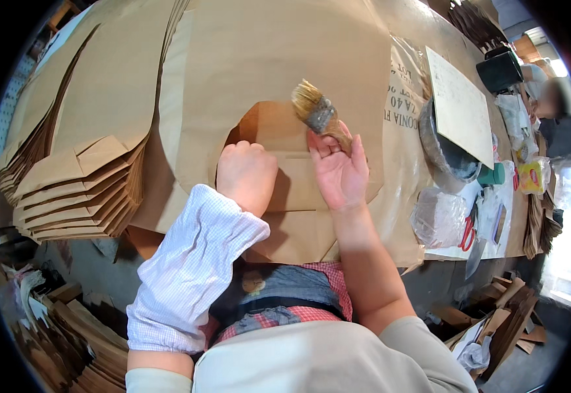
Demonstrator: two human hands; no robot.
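Brush [317, 112] in right hand [339, 171]'s closed grip; left hand [246, 175] fisted on brown bag [285, 131].

- The left hand [246, 175] is curled into a fist, so its fingers are tucked out of sight against the brown paper bag [285, 190].
- The brush [318, 114] handle disappears inside the right hand [339, 171].
- A person [554, 98] at the tabletop's far end is blurred.
- The bowl [444, 154] is half covered by a card sheet [459, 105].

Long worktable [423, 26] under bright daylight (from right); grey floor [528, 373] littered with cardboard offcuts [508, 314].
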